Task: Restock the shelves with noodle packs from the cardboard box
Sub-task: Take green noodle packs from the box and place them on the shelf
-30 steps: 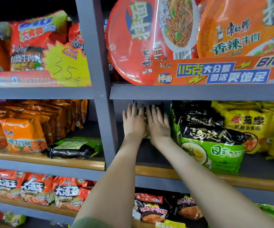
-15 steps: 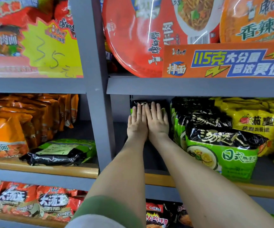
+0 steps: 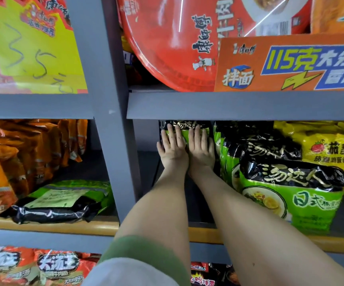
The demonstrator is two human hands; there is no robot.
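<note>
HEAD VIEW

1. Change. Compare with 1 s ago: find left hand and right hand pushed deeper into the middle-shelf bay, side by side and touching; note the noodle pack, then barely visible behind the palms, now standing upright at the rear of the bay, black-and-green face showing above the fingertips. Record fingers as straight and released, pressing flat on the pack face, gripping nothing.

2. Meaning. Judge this pack as seated, or nearly so; treat the placing step as close to done; expect withdrawal and a return to the cardboard box, not in view here.

3. Edges. Note the grey upright post near the left hand, with a strip of back wall between; note the row of matching green packs just beside the right hand, standing further forward; note the upper shelf rail directly above the pack top, near it; mind the wooden lip along the shelf front, under both forearms.

4. Open room. Find bare dark shelf board in front of the pressed pack, between post and green row; judge it enough for more packs in the same column. Withdraw straight back along the line of the forearms; avoid any sideways sweep toward the green row, likely to topple its front pack.
</note>
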